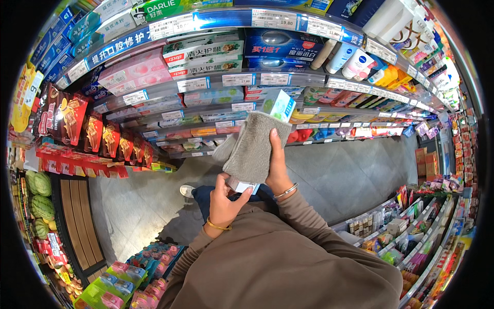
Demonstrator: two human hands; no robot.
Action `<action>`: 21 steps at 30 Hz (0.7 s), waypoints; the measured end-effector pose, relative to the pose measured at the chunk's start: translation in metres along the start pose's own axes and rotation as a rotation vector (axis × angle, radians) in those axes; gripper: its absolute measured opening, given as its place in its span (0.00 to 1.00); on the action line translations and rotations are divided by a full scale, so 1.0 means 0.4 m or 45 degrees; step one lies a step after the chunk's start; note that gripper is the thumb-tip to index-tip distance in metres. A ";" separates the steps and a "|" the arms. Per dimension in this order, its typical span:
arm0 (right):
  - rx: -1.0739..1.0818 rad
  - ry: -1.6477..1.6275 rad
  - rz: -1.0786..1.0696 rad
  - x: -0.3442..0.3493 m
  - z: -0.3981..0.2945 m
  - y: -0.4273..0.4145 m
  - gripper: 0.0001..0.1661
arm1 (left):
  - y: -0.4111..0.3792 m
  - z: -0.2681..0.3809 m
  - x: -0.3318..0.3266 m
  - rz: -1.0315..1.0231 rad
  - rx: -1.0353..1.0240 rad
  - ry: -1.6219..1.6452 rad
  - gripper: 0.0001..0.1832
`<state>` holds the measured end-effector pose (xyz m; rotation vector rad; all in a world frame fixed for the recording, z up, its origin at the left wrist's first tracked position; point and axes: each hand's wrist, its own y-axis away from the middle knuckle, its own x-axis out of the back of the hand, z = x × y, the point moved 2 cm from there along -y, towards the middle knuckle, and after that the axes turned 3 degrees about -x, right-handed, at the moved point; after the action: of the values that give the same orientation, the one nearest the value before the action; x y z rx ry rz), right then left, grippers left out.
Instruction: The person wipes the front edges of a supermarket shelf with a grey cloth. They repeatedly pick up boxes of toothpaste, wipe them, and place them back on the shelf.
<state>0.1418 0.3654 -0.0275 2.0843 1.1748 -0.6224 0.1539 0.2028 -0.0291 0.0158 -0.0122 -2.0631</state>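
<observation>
A long toothpaste-style carton [280,106] is held up in front of me, wrapped around its middle by a folded grey cloth [251,148]. Its light-blue printed end sticks out above the cloth, and its other end shows below. My left hand [227,202] grips that lower end between thumb and fingers. Along the cloth's right side lies my right hand [278,166], pressing the cloth against the carton with the thumb on top. A loose flap of the cloth [224,148] hangs at the left.
Ahead stand store shelves with toothpaste cartons [204,50], tubes [341,58] and price tags [237,79]. Snack bags [67,116] hang at left, above watermelons [40,208] and a slatted wooden platform [79,224]. Stocked shelving [409,235] rises behind right. A grey tiled floor [347,174] lies below.
</observation>
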 end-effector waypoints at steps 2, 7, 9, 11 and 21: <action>-0.005 -0.003 0.020 0.011 -0.025 -0.004 0.28 | 0.007 0.002 -0.005 -0.052 -0.026 0.060 0.26; 0.030 -0.220 0.000 0.045 -0.078 -0.014 0.28 | 0.013 -0.006 0.007 -0.200 -0.005 0.032 0.27; 0.090 -0.255 -0.006 0.052 -0.098 -0.022 0.27 | 0.013 -0.004 0.010 -0.223 0.017 0.063 0.29; 0.177 -0.270 0.032 0.056 -0.112 -0.029 0.27 | 0.012 -0.006 0.014 -0.234 0.006 0.077 0.29; 0.358 -0.320 0.008 0.092 -0.142 -0.050 0.35 | 0.002 0.004 0.021 -0.527 0.298 0.732 0.24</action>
<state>0.1469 0.4355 -0.0203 2.1572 0.9819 -1.0645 0.1506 0.1951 -0.0275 0.8118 0.1133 -2.3839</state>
